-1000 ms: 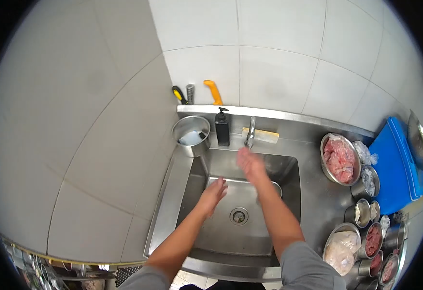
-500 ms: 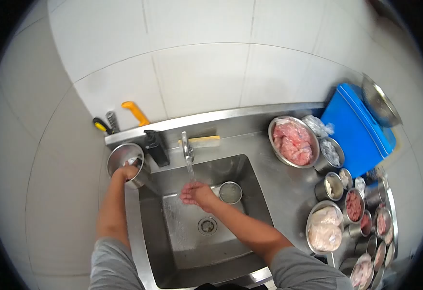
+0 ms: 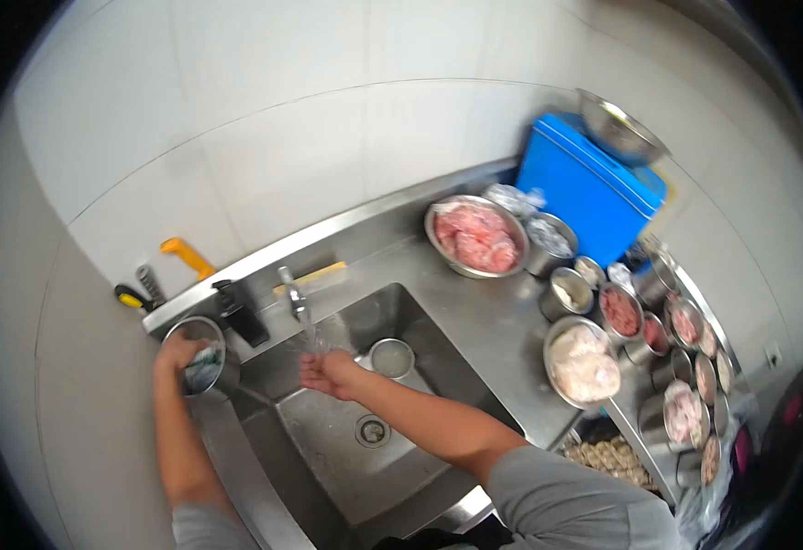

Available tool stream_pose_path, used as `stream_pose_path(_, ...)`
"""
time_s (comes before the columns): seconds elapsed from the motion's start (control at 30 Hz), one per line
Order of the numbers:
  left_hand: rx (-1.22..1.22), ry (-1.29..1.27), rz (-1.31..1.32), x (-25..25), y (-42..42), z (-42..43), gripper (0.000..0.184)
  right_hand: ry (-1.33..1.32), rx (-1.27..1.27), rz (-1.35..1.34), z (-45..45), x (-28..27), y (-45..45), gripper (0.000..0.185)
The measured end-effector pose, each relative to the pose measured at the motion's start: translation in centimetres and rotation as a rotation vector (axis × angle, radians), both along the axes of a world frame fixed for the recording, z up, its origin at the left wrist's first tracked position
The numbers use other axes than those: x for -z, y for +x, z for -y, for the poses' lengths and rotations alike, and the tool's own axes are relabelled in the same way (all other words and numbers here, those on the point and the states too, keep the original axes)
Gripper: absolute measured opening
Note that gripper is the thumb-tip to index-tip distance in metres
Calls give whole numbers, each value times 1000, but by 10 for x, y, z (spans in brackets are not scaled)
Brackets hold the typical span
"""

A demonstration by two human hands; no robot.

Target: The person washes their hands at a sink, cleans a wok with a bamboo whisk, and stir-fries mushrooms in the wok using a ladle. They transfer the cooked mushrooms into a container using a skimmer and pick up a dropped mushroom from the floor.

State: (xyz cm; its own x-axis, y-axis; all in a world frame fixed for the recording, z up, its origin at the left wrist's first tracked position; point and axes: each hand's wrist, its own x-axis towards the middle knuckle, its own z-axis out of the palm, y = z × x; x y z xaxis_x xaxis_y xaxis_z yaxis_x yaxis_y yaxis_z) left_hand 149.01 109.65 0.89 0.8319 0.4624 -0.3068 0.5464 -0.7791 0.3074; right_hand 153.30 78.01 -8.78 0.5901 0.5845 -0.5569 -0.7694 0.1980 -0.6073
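Far left, tool handles [image 3: 188, 258] stand behind the steel ledge at the wall. Left hand [image 3: 181, 351]: reaching over the rim and down into the pot [image 3: 225, 378], which sits at the sink's back left corner; fingers partly hidden, so cannot tell whether they grip the pale and dark stuff [image 3: 203, 368] inside. Nothing lifted clear of the rim yet. Bottle [image 3: 242, 315] upright just right of the pot, untouched. Tap [image 3: 291, 291] is on; water [image 3: 307, 332] falls onto the right hand [image 3: 330, 374], held over the sink [image 3: 328, 463], fingers together and loosely curled, no object seen in it. Judgement: rinsing is under way, not finished, since the flow is on and the hand lies beneath it; how clean the skin is cannot be told. Cup [image 3: 392, 358] in the sink, right of the hand, apart from it. Further right, meat bowl [image 3: 475, 240] and white-pack bowl [image 3: 585, 365] on the counter, neither hand near them.
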Motion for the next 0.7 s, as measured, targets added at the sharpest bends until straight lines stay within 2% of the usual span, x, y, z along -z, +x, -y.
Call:
stream_pose_path(0.07,-54,108,560,25,-15,16,61,187,125,-110,-6,-5,15,16)
stream_pose_path(0.13,-165,-210,668,20,-32,121,60,232,177,-118,-9,-7,24,18)
stream_pose_path(0.17,-143,-219,665,31,-28,151,60,217,222,13,-13,-11,24,17)
stream_pose_path(0.2,-240,-720,728,57,-17,177,51,199,262,140,-16,-16,21,16)
stream_pose_path(0.23,-346,-1221,753,92,-3,198,46,199,274,132,-20,-14,4,16)
stream_pose_path(0.27,-456,-1720,748,127,10,209,46,-63,254,438,-28,-10,-22,16)
stream_pose_path(0.33,-521,-1515,804,206,45,186,42,-331,220,731,-30,-6,-39,16)
stream_pose_path(0.43,-431,-1871,754,121,16,282,45,-401,210,633,-10,0,-12,42)
stream_pose_path(0.47,-415,-1942,758,112,9,287,48,-411,191,592,-10,3,-10,52)
stream_pose_path(0.5,-411,-1899,849,135,10,275,46,-419,168,546,-12,6,-16,63)
stream_pose_path(0.53,-404,-1850,939,165,14,260,43,-438,3,678,-6,9,-24,59)
stream_pose_path(0.57,-473,-1902,873,174,18,253,43,-328,-54,589,3,22,-12,53)
stream_pose_path(0.63,-549,-1948,844,162,22,266,44,-120,-103,328,10,46,11,45)
stream_pose_path(0.67,-546,-1860,779,145,17,284,46,-26,-88,157,7,58,21,42)
stream_pose_path(0.7,-543,-1772,701,138,12,290,48,-26,-74,215,4,56,11,38)
